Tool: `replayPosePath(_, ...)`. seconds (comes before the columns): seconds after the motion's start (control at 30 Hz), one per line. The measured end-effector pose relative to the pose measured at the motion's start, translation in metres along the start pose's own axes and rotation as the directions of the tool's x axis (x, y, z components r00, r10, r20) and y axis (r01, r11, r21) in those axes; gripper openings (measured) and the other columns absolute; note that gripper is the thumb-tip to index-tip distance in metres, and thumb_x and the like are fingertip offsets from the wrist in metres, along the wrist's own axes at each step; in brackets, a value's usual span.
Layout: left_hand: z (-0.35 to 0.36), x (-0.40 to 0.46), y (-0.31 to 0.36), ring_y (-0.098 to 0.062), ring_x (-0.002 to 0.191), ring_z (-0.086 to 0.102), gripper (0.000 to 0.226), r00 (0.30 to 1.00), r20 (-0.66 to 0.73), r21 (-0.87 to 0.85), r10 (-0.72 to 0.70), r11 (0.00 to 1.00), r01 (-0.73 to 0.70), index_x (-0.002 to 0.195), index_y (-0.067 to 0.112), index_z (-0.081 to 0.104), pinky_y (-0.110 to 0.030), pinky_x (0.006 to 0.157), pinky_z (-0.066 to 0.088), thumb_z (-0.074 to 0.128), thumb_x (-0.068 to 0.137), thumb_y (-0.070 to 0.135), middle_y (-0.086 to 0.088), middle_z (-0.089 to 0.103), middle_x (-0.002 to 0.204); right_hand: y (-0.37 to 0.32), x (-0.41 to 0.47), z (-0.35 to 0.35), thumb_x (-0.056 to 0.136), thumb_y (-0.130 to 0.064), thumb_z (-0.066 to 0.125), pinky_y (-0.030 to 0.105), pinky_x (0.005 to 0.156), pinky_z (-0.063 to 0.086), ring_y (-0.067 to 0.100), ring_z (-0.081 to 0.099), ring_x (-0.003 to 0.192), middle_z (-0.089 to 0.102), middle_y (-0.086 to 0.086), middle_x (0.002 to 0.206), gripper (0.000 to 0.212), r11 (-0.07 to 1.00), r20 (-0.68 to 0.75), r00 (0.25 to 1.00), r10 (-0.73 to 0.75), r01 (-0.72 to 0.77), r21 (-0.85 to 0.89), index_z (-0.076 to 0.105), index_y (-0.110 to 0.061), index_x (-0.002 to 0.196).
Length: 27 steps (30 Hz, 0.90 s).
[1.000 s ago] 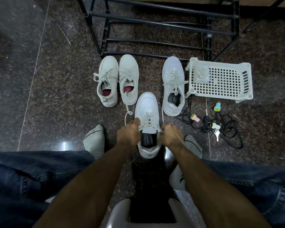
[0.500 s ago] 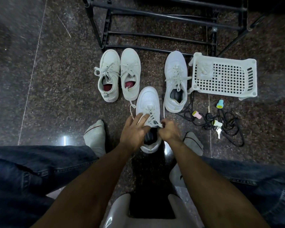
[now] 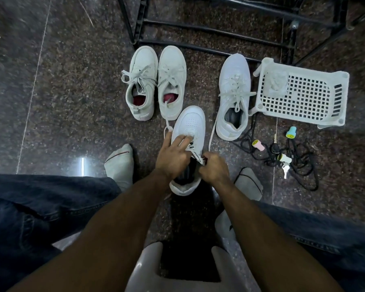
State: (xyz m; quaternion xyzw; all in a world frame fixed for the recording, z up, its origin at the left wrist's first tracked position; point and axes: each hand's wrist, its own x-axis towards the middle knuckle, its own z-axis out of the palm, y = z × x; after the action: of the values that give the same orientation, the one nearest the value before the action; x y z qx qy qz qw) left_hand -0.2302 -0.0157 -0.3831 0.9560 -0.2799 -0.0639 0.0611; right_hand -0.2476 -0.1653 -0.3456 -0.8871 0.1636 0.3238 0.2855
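A white sneaker [image 3: 191,123] lies on the dark floor between my socked feet, toe pointing away. My left hand [image 3: 173,157] rests on its laced upper with fingers spread over the laces. My right hand [image 3: 214,168] pinches the lace end at the shoe's right side near the opening. One loose lace [image 3: 212,133] trails up the right side, another loops at the left. The shoe's dark inside is partly hidden by my hands.
A pair of grey-white sneakers [image 3: 156,85] with red insoles and a single white sneaker [image 3: 233,95] stand beyond. A white plastic basket [image 3: 301,93] lies at the right, above black cords with keys and coloured caps [image 3: 282,159]. A black metal rack [image 3: 219,22] is behind. A stool edge [image 3: 148,268] is below.
My left hand has opened and moved forward over the laces. My right hand has stayed pinching the lace. The camera has come closer to the shoe.
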Motion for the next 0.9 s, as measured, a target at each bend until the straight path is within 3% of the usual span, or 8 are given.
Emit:
replayPosePath(0.07, -0.002, -0.001, -0.008, -0.029, 0.118, 0.052, 0.022, 0.992, -0.043, -0.091, 0.117, 0.989, -0.121, 0.077, 0.013, 0.07, -0.056, 0.102, 0.04, 0.053, 0.084, 0.025, -0.009, 0.057, 0.125, 0.002, 0.001, 0.002, 0.076, -0.008, 0.059, 0.027, 0.068, 0.039, 0.033, 0.063, 0.089, 0.068, 0.01, 0.092, 0.023, 1.0, -0.022, 1.0, -0.003, 0.003, -0.006, 0.067, -0.018, 0.095)
replayPosePath(0.13, -0.007, -0.004, -0.012, -0.03, 0.102, 0.06, 0.028, 0.979, -0.073, -0.204, 0.191, 0.958, -0.202, 0.089, 0.008, 0.065, -0.048, 0.081, 0.055, 0.044, 0.09, 0.026, -0.013, 0.056, 0.119, 0.002, 0.001, 0.003, 0.077, -0.009, 0.059, 0.028, 0.071, 0.044, 0.033, 0.064, 0.091, 0.07, 0.011, 0.095, 0.027, 1.0, -0.047, 0.999, 0.007, -0.008, -0.004, 0.068, -0.019, 0.1)
replayPosePath(0.2, -0.015, -0.003, -0.015, -0.031, 0.08, 0.063, 0.034, 0.983, -0.037, -0.288, 0.182, 0.94, -0.185, 0.099, 0.004, 0.059, -0.042, 0.056, 0.055, 0.036, 0.094, 0.028, -0.014, 0.056, 0.114, 0.003, 0.001, 0.001, 0.077, -0.008, 0.058, 0.03, 0.074, 0.047, 0.032, 0.065, 0.092, 0.07, 0.011, 0.097, 0.029, 1.0, -0.069, 0.997, 0.018, -0.019, -0.003, 0.069, -0.02, 0.102)
replayPosePath(0.23, -0.018, -0.002, -0.014, -0.032, 0.074, 0.062, 0.037, 0.989, 0.012, -0.311, 0.145, 0.941, -0.135, 0.103, 0.004, 0.057, -0.042, 0.054, 0.053, 0.033, 0.096, 0.031, -0.013, 0.055, 0.113, 0.002, 0.002, 0.0, 0.078, -0.007, 0.058, 0.031, 0.075, 0.047, 0.033, 0.065, 0.093, 0.07, 0.011, 0.097, 0.028, 1.0, -0.076, 0.997, 0.016, -0.017, -0.018, 0.069, -0.02, 0.101)
replayPosePath(0.43, -0.032, 0.024, -0.006, -0.037, 0.095, 0.06, 0.028, 0.963, 0.252, -0.366, -0.092, 0.912, 0.183, 0.111, 0.01, 0.057, -0.047, 0.078, 0.05, 0.041, 0.097, 0.029, -0.01, 0.058, 0.113, 0.001, -0.008, -0.01, 0.087, -0.02, 0.061, 0.038, 0.079, 0.048, 0.035, 0.062, 0.102, 0.061, 0.009, 0.116, 0.031, 0.991, -0.212, 0.977, -0.031, 0.002, -0.134, 0.058, -0.02, 0.118)
replayPosePath(0.53, -0.032, 0.032, -0.004, -0.034, 0.099, 0.06, 0.028, 0.942, 0.315, -0.361, -0.115, 0.904, 0.231, 0.108, 0.012, 0.058, -0.045, 0.082, 0.05, 0.042, 0.095, 0.03, -0.009, 0.06, 0.112, 0.001, -0.031, -0.007, 0.092, -0.032, 0.054, 0.036, 0.074, 0.043, 0.034, 0.059, 0.099, 0.056, 0.009, 0.115, 0.022, 0.978, -0.321, 0.94, -0.115, 0.051, -0.2, 0.053, -0.016, 0.107)
replayPosePath(0.73, -0.03, 0.032, -0.001, -0.031, 0.101, 0.059, 0.024, 0.916, 0.362, -0.413, -0.172, 0.851, 0.323, 0.105, 0.014, 0.061, -0.045, 0.085, 0.05, 0.045, 0.095, 0.028, -0.006, 0.06, 0.113, -0.005, -0.046, 0.016, 0.088, -0.019, 0.052, 0.037, 0.091, 0.043, 0.031, 0.063, 0.106, 0.065, 0.009, 0.117, 0.025, 0.946, -0.144, 0.989, -0.045, -0.004, -0.325, 0.06, -0.016, 0.112)
replayPosePath(0.9, -0.029, 0.032, -0.001, -0.029, 0.106, 0.058, 0.023, 0.91, 0.37, -0.47, -0.188, 0.807, 0.358, 0.109, 0.015, 0.063, -0.044, 0.088, 0.049, 0.047, 0.096, 0.027, -0.005, 0.06, 0.119, -0.017, -0.036, 0.029, 0.089, -0.029, 0.055, 0.043, 0.102, 0.029, 0.024, 0.043, 0.13, 0.044, 0.006, 0.139, 0.05, 0.964, -0.106, 0.987, 0.125, -0.146, -0.224, 0.041, -0.013, 0.135)
